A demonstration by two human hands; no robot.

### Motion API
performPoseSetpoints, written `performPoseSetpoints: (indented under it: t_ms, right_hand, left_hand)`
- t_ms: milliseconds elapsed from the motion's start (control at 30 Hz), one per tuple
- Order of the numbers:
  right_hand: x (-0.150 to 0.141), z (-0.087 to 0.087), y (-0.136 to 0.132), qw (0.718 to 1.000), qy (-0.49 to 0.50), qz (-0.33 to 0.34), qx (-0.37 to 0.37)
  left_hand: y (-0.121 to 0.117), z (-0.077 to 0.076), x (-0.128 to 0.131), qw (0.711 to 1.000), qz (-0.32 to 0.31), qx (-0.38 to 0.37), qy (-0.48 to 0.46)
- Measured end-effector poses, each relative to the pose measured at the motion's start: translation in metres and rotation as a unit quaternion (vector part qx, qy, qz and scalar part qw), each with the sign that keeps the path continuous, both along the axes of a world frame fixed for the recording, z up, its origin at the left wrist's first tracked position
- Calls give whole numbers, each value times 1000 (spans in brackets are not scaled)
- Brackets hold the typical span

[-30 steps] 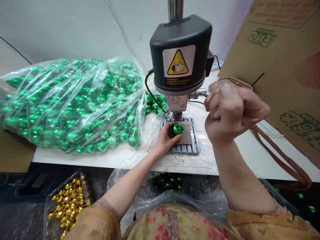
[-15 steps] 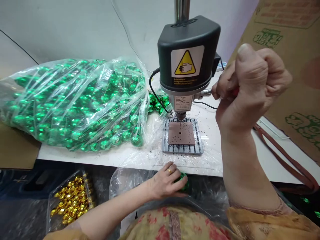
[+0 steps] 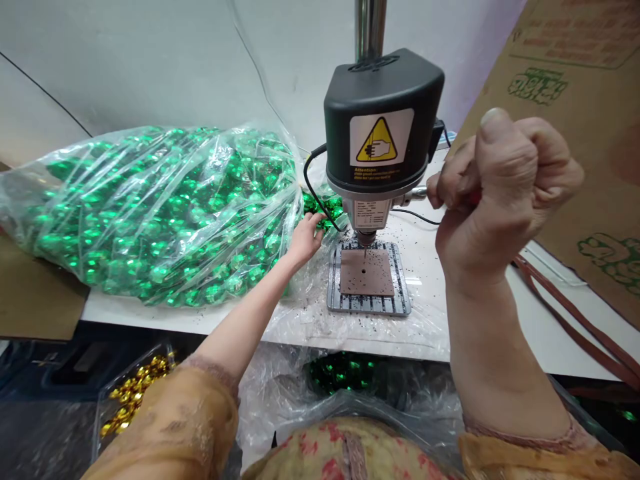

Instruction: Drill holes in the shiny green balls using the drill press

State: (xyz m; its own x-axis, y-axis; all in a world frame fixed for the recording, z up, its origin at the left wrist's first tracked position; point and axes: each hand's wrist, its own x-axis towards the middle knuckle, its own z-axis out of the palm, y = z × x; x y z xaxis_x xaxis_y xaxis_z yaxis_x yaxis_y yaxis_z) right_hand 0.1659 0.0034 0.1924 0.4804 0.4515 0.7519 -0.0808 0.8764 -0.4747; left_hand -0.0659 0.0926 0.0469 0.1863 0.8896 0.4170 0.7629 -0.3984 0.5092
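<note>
My right hand (image 3: 505, 180) is closed around the feed handle (image 3: 419, 193) on the side of a small bench drill press (image 3: 383, 127). My left hand (image 3: 307, 239) reaches forward to the green faceted balls (image 3: 323, 205) behind the plastic at the bag's mouth; its fingers are slightly apart and I see nothing held in them. Under the drill bit, a brown square pad (image 3: 367, 283) with a dark hole lies on the slotted metal base (image 3: 335, 303). More green balls (image 3: 343, 370) sit in clear plastic below the table edge, close to my body.
A big clear bag (image 3: 165, 220) of shiny green balls lies on the table's left. Gold balls (image 3: 135, 393) fill a clear container at lower left. A cardboard box (image 3: 590, 133) stands at right, near a brown strap (image 3: 575, 313). Dark shavings surround the drill base.
My left hand has left the green ball near my lap and moved up and forward to the balls by the bag's mouth. My right hand still grips the handle. The view has shifted slightly.
</note>
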Motion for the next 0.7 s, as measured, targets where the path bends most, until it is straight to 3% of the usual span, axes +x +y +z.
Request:
performPoseSetpoints:
  t_ms: [133, 233, 333, 400, 500, 600, 700]
  right_hand:
    - [1, -2, 3, 1000, 4, -8, 10]
    - [2, -3, 5, 999, 0, -16, 28]
    - [1, -3, 4, 999, -9, -3, 42]
    - [1, -3, 4, 999, -17, 4, 47]
    - [0, -3, 3, 999, -15, -10, 43]
    - [-1, -2, 2, 999, -8, -22, 32]
    - [-1, -2, 1, 1000, -7, -8, 29]
  left_hand:
    - [36, -10, 13, 993, -82, -85, -26]
    - [33, -15, 17, 992, -31, -77, -97]
    - [14, -11, 12, 969, 47, -75, -230]
    - [-6, -4, 8, 925, 43, -108, -362]
    - [-42, 7, 7, 840, -10, -176, -513]
    - [-74, 10, 14, 795, -45, -230, -559]
    - [-93, 2, 22, 787, -57, -267, -553]
